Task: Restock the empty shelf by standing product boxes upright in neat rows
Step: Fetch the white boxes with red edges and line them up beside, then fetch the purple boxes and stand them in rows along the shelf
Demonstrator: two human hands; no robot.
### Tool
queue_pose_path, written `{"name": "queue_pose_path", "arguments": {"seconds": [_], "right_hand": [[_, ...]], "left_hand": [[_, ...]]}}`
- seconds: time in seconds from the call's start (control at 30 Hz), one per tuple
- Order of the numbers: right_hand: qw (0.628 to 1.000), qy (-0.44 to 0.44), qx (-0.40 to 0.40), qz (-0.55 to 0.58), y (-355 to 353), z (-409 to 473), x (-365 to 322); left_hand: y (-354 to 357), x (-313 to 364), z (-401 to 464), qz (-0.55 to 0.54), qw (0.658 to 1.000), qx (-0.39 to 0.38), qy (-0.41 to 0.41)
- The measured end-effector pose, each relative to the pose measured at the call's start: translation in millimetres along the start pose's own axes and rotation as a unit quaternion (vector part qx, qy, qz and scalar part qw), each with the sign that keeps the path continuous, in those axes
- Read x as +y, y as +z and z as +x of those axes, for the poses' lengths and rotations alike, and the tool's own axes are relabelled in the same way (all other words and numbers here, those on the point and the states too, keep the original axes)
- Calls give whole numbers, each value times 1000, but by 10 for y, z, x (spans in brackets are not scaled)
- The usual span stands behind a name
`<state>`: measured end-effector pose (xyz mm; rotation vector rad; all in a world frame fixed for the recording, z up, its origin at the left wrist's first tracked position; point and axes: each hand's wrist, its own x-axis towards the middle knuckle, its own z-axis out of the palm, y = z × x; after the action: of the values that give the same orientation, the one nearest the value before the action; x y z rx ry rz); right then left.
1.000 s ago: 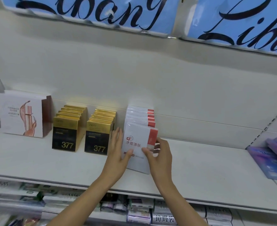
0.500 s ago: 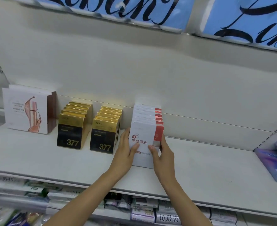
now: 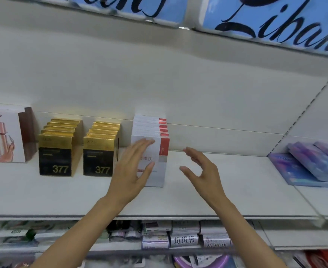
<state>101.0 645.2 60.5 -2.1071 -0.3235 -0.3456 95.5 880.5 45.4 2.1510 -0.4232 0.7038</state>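
A row of several white boxes with red corner panels (image 3: 160,151) stands upright on the white shelf (image 3: 227,190), one behind another. My left hand (image 3: 132,171) hovers open in front of the front box, covering part of its face. Open and holding nothing, my right hand (image 3: 201,171) is a little to the right of the row, clear of it. Two rows of gold and black "377" boxes (image 3: 55,149) (image 3: 100,151) stand upright to the left of the white row.
A larger white and brown box (image 3: 6,134) stands at the far left. Purple flat boxes (image 3: 312,167) lie stacked on the shelf's right end. Bare shelf lies between the white row and them. A lower shelf holds rolls and packets (image 3: 184,239).
Both hands gripped the front white box and pushed it back against its row. Now they have let go, and the right hand has moved off to the right.
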Motion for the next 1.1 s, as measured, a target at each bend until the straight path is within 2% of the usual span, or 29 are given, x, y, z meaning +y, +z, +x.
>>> {"name": "queue_pose_path", "arguments": {"seconds": [0.23, 0.53, 0.87, 1.1], "right_hand": [[999, -28, -11, -42, -1070, -394, 187], [994, 11, 23, -102, -2735, -1148, 924], [989, 64, 56, -120, -4237, -1745, 1675], [984, 81, 70, -144, -4839, -1642, 2282]], "left_hand": [[649, 782, 164, -83, 988, -121, 38], [2077, 2172, 34, -141, 966, -204, 76], [3411, 3290, 19, -171, 944, -262, 102], [4194, 3482, 419, -160, 952, -255, 55]]}}
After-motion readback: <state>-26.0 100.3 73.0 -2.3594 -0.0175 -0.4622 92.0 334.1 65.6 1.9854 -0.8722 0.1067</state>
